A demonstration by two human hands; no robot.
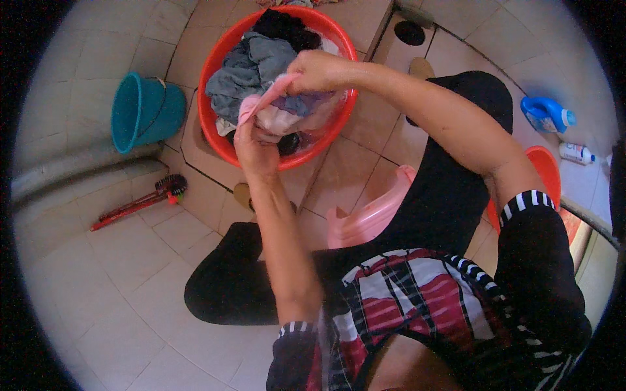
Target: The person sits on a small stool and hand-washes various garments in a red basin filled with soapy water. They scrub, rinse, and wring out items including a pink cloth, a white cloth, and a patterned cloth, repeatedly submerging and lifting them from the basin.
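Note:
A pink cloth (278,91) is stretched between my two hands above a round red plastic basin (207,58). Its lower left end is in my left hand (257,149), at the basin's near rim. My right hand (313,73) grips the other end, over the middle of the basin. Beneath them lies a heap of wet laundry: a grey garment (234,76), a black garment (283,29) at the far side and a white cloth (277,120) under the pink one. Water with some suds shows at the basin's right side.
A teal bucket (164,107) lies tilted at the left wall, with red-handled brushes (132,207) nearer me. A pink plastic stool (367,220) is between my legs. At right are a blue detergent bottle (542,115), a white bottle (576,153) and a red container (545,168).

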